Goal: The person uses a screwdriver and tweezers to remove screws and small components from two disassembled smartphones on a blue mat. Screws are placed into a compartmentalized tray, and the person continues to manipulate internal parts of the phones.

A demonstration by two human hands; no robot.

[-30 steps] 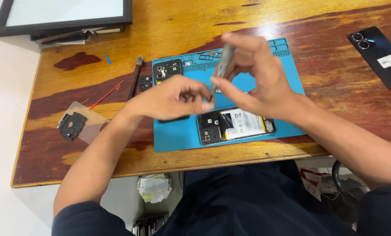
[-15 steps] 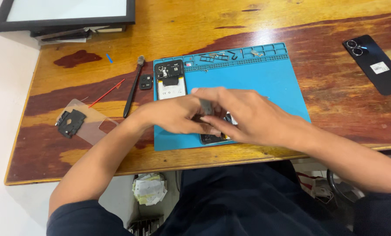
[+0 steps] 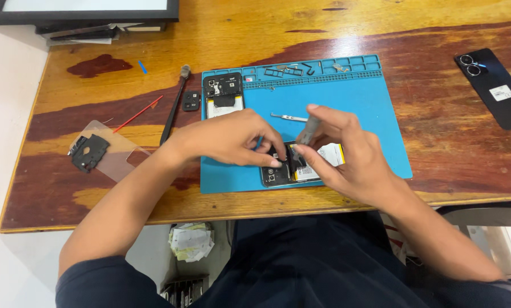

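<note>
The opened phone (image 3: pixel 301 165) lies face down near the front edge of the blue mat (image 3: pixel 369 114), its back off and a white-and-yellow battery showing. The left hand (image 3: pixel 227 137) rests on the phone's left end, fingers bent narrow and pressing its top part. The right hand (image 3: pixel 346 157) is closed around a grey screwdriver (image 3: pixel 309 130), held upright with its tip down on the phone just beside the left fingertips.

The mat sits on a wooden table (image 3: pixel 324 28), its front edge close to the table's front edge, so little room is left between the phone and the drop toward the lap. Behind the hands the middle of the mat is open, with only a pair of tweezers (image 3: pixel 288 117) lying there. Along the mat's far rim small compartments hold tiny parts. At the far left corner of the mat lies a second opened phone (image 3: pixel 224 94) with a pale battery. Just left of it, off the mat, sit a small black camera part (image 3: pixel 191 101), a dark brush (image 3: pixel 174 105) and a thin red stick (image 3: pixel 137 114).

Well left, a clear sheet (image 3: pixel 115 157) carries a black cover piece (image 3: pixel 87 152). Near the right edge of the table lies a black phone (image 3: pixel 492 85) with a small white label on its back. At the far left corner stands a black-framed panel (image 3: pixel 84 11)
</note>
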